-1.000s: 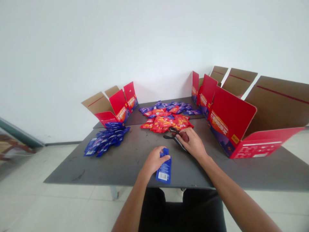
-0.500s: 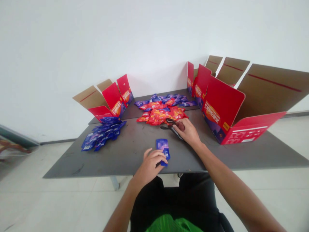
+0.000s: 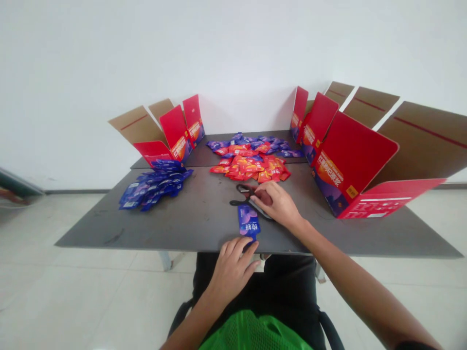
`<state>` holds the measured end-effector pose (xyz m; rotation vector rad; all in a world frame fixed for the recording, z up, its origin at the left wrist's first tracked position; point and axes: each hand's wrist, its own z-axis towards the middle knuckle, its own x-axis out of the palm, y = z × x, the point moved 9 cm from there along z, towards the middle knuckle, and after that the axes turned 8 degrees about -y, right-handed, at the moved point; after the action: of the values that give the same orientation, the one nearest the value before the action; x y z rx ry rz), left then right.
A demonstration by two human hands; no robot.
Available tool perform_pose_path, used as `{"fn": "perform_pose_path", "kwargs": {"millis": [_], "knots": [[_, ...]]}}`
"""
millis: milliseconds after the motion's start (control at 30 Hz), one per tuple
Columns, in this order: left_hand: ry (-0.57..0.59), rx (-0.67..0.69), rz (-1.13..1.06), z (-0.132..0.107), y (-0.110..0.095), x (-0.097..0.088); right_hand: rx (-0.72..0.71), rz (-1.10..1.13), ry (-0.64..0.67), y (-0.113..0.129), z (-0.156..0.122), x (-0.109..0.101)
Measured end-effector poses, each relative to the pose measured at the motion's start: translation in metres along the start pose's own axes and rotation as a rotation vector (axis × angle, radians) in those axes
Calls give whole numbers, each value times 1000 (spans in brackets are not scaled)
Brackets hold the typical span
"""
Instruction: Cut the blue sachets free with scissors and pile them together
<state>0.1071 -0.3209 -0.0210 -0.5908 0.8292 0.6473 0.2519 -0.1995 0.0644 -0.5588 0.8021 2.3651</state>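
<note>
My left hand (image 3: 233, 267) pinches the lower end of a blue sachet (image 3: 248, 222) at the near edge of the dark table (image 3: 197, 214). The sachet's upper part lies flat on the table, printed face up. My right hand (image 3: 275, 201) rests closed over black scissors (image 3: 243, 195), just right of the sachet, with the handles poking out to the left. Behind it lies a heap of red sachets (image 3: 251, 167) with purple-blue ones (image 3: 251, 143) further back.
A pile of blue sachets (image 3: 153, 183) lies at the left. An open red carton (image 3: 164, 138) stands at the back left, and larger open red cartons (image 3: 350, 160) line the right side. A green mesh bag (image 3: 255, 333) sits in my lap.
The blue sachet was turned over, printed face now up, and my left hand slid back to the table's near edge. My right hand stayed on the scissors. The view shifted slightly.
</note>
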Motion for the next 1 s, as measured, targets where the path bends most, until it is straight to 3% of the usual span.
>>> {"fn": "perform_pose_path", "kwargs": {"millis": [133,200,267,367,433,567,700,767,900,1000], "knots": [[-56,15,-16,-2,2,-3,-254,55,264,49,-29,43],[-85,18,-45,-3,2,-4,-306,50,301,46,-34,59],[-110,11,-76,-3,3,-4,-275,10,264,24,-24,66],[-136,-18,-114,-3,6,-3,-218,-105,234,-11,3,69],[-147,-34,-141,-2,8,-3,-181,-148,196,-20,18,61],[-164,-52,-180,-1,10,-4,-110,-38,74,6,11,38],[-168,-72,-192,-1,11,-4,-257,87,256,42,-27,58],[-167,-77,-206,-1,12,-4,-274,49,265,31,-28,66],[-166,-86,-218,-2,13,-2,-236,-150,210,-12,6,70],[-177,-92,-234,-2,14,-3,-200,-165,130,-10,21,57]]}}
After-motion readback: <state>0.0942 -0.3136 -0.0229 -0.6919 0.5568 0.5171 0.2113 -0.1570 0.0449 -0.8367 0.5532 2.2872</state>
